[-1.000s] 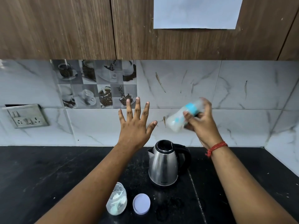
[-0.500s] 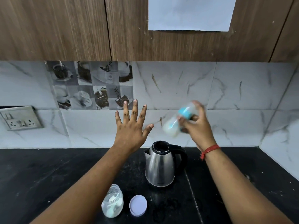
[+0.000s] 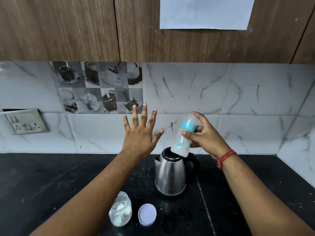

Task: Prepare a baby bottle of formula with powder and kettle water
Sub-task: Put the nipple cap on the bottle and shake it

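The right hand (image 3: 206,135) has the baby bottle (image 3: 185,135) up in the air above the counter, thumb across the front just under the blue collar and the other fingers curled round behind and over the capped top. The bottle is closed, with a pale, milky fill showing through the lower body, so I take this to be the mixing stage: powder and water in, cap on, contents being shaken together.

Its long axis is tilted, not upright. The capped end leans up and to the right toward the wall tiles; the base points down and left, and from here it overlaps the open mouth of the steel kettle (image 3: 171,176). I cannot tell whether the base is directly above the kettle or a little nearer the viewer.

The left hand (image 3: 140,133) is raised beside it, palm away, all five fingers straight and spread, holding nothing. It sits just to the left of the bottle, apart from it, with the thumb tip the nearest part. The right hand owns the bottle outright; the left would have to close in rightward to steady it.

Down on the black countertop (image 3: 42,184), the open powder jar (image 3: 120,211) stands near the front edge with its lid (image 3: 147,214) lying flat just beside it, both in front of the kettle.
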Motion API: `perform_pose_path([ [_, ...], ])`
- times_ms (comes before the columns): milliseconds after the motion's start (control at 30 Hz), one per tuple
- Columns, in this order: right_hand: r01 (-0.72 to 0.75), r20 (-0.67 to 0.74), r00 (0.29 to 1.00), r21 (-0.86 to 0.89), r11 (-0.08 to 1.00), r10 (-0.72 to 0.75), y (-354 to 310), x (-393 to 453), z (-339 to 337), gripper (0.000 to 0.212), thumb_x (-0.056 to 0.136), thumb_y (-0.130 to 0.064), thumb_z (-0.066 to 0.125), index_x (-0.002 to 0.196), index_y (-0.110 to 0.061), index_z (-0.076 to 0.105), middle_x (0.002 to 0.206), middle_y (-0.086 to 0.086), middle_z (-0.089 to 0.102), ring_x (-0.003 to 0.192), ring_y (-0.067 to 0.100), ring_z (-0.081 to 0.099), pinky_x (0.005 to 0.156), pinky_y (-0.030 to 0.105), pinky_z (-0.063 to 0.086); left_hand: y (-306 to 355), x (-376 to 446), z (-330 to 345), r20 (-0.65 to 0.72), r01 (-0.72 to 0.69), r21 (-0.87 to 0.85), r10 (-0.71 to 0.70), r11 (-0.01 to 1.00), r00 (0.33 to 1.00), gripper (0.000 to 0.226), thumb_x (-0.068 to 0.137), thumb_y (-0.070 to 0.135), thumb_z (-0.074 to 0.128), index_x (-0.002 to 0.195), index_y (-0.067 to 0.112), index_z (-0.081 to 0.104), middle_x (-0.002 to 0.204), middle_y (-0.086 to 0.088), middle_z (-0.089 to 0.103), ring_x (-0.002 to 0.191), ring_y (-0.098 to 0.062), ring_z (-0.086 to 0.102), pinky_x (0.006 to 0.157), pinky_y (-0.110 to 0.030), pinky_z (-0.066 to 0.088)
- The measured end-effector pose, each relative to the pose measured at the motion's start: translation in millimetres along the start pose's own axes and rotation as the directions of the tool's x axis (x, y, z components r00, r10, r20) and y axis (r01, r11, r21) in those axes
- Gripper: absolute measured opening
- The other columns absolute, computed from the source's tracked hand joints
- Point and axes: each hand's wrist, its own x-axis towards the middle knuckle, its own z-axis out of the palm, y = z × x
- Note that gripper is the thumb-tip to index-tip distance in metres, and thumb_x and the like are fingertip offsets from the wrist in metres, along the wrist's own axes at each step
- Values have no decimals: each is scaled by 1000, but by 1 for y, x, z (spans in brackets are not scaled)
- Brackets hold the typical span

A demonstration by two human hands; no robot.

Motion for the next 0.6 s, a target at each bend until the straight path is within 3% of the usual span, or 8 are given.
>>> perform_pose_path([
  [100,18,-103,995,62,998,-11,3,2,-1,69,85,-22,80,135,-46,39,117,16,67,99,26,74,77,46,64,0,1,2,5,11,-6,-11,1000,1000,74,94,72,-6,155,35,-26,167,-5,-32,153,-36,-31,123,-66,-6],
  [200,-7,9,1000,4,1000,7,0,1,3,72,85,-16,81,137,-43,40,114,16,68,95,25,75,74,44,64,1,0,2,-7,-4,-4,4,1000,1000,75,95,72,-5,157,34,-23,168,-5,-29,154,-36,-28,123,-67,-4],
  [300,58,-162,986,91,994,-42,2,4,0,69,90,-15,76,139,-40,35,114,11,65,98,24,72,75,41,63,-1,1,3,-4,11,-5,-11,1000,1000,75,94,73,-6,157,34,-22,168,-5,-30,154,-36,-29,123,-67,-5],
  [400,10,-3,1000,-13,1000,-10,-4,3,2,69,86,-16,79,134,-45,38,114,14,65,96,26,73,72,39,63,-3,1,2,0,7,1,-7,1000,1000,77,94,73,-7,158,34,-21,168,-5,-30,153,-35,-30,123,-67,-6],
  [500,69,-178,982,74,995,-54,-3,6,-2,66,89,-21,77,136,-43,35,115,12,65,102,28,72,76,41,64,-4,1,3,5,18,1,-18,1000,1000,77,94,73,-7,159,34,-20,168,-5,-31,153,-35,-30,123,-67,-5],
  [600,44,-36,998,-24,999,-45,-8,4,2,71,86,-21,80,140,-42,38,116,14,63,99,29,73,71,37,64,-4,1,2,5,8,8,-8,1000,1000,77,94,73,-7,158,34,-22,167,-4,-31,153,-35,-31,123,-67,-5],
])
